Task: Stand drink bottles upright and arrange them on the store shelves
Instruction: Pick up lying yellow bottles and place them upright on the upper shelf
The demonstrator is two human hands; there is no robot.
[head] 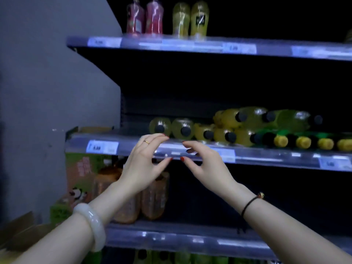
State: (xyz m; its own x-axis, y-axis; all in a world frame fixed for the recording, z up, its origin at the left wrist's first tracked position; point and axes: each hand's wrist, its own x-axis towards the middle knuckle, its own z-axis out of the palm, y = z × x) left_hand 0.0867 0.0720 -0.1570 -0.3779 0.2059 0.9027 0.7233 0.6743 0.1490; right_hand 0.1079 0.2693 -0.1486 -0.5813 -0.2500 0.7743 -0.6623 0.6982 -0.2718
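Two pink plastic bottles [135, 20] and two yellow plastic bottles [199, 20] are standing on the top metal shelf [171, 43]. At least eight black-capped yellow bottles [182, 128] are lying on the middle metal shelf [133, 145]. The left hand [144, 162] and right hand [203, 164] are hovering loosely spread, holding nothing.

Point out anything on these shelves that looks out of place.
The yellow drink bottles on the middle shelf lie on their sides, black caps facing out, some piled on others, while the red and yellow bottles on the top shelf stand upright.

dark open gap above the lying yellow bottles [224, 128], bare middle shelf [133, 139] left of them
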